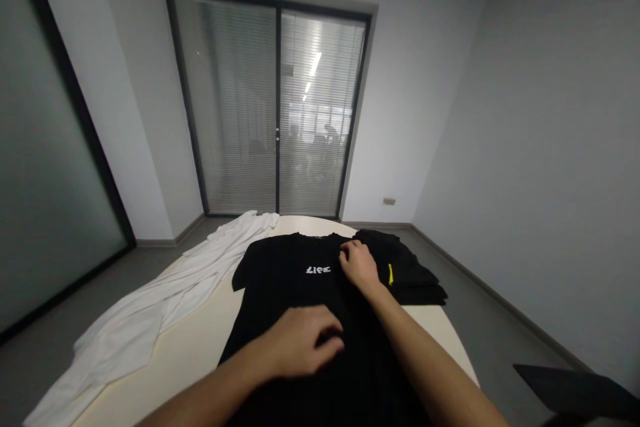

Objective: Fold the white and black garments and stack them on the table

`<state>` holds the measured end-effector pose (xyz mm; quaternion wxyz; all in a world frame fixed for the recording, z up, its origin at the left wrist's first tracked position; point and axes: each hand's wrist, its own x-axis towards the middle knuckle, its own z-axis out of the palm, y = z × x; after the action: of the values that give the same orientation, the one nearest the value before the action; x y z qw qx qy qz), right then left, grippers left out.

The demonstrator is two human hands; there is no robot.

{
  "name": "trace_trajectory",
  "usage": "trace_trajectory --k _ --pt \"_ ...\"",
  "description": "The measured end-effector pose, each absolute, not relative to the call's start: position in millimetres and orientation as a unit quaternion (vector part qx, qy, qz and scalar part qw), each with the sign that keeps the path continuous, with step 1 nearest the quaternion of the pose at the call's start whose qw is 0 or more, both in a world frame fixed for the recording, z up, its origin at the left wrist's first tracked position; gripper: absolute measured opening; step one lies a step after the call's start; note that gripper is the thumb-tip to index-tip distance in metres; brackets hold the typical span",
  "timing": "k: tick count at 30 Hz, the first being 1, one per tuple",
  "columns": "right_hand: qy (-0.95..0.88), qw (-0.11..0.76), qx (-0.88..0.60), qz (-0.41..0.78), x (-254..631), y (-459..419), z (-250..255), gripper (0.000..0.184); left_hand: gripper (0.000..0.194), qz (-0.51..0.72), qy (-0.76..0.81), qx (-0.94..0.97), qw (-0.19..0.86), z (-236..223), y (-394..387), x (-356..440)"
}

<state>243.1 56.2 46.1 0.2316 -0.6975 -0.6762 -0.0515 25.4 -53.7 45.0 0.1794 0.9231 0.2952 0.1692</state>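
A black T-shirt point(295, 293) with a small white word on the chest lies spread face up on a cream table point(195, 347). My left hand point(303, 340) rests on the shirt's middle, fingers curled and pressed into the cloth. My right hand point(357, 263) reaches further out and lies on the shirt near its right shoulder, fingers bent down onto the fabric. Whether either hand pinches cloth is not clear.
A pile of folded black garments point(410, 270) with a yellow tag sits at the table's far right. White cloth point(150, 307) trails along the left edge. A dark object point(575, 390) juts in at lower right. Glass doors with blinds point(275, 107) stand behind.
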Motion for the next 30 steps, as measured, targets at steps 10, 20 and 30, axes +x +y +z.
trace_trajectory --k 10,20,30 --pt "-0.762 0.182 -0.618 0.065 199 8 -8 0.064 0.045 0.234 0.713 0.655 0.090 12 82 -89" --pt "-0.774 0.188 -0.599 0.081 209 -3 -9 0.071 0.008 0.346 0.688 0.579 0.269 2 106 -104" --pt "-0.770 0.202 -0.598 0.092 210 -6 -10 0.066 0.027 0.490 0.515 0.447 0.543 32 92 -105"
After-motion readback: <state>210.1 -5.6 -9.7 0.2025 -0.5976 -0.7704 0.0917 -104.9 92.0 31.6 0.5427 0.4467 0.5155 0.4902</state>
